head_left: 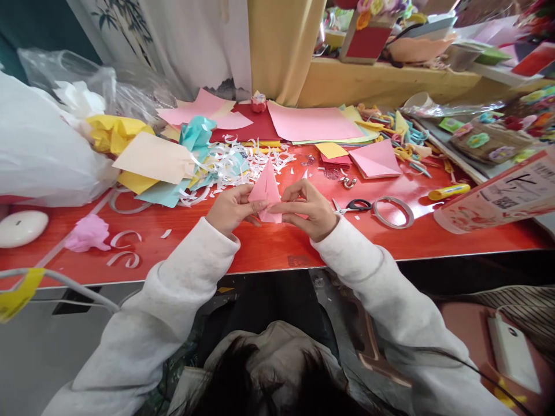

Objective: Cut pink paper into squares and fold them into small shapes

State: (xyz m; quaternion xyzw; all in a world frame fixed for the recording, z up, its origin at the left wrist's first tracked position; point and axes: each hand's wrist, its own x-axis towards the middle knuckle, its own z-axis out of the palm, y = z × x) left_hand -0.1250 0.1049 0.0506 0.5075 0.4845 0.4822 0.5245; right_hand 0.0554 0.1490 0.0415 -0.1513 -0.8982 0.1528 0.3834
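Note:
Between my two hands is a folded piece of pink paper (266, 188), with its pointed tip up and a crease or slit down its middle. My left hand (234, 209) pinches its left side, thumb across the front. At the lower right edge, the fingers of my right hand (309, 209) are closed on the same paper. Beyond the left hand lies a heap of white paper shreds (225, 167). Scissors (353, 205) with black handles and a roll of clear tape (393, 212) lie right of my right hand.
Pink sheets (312, 121) and a stack of pink squares (375, 159) lie at the back. A white plastic bag (47, 150) and crumpled pink paper (88, 233) are at left. A large printed cup (498, 190) lies tilted at right, near a yellow glue stick (448, 192).

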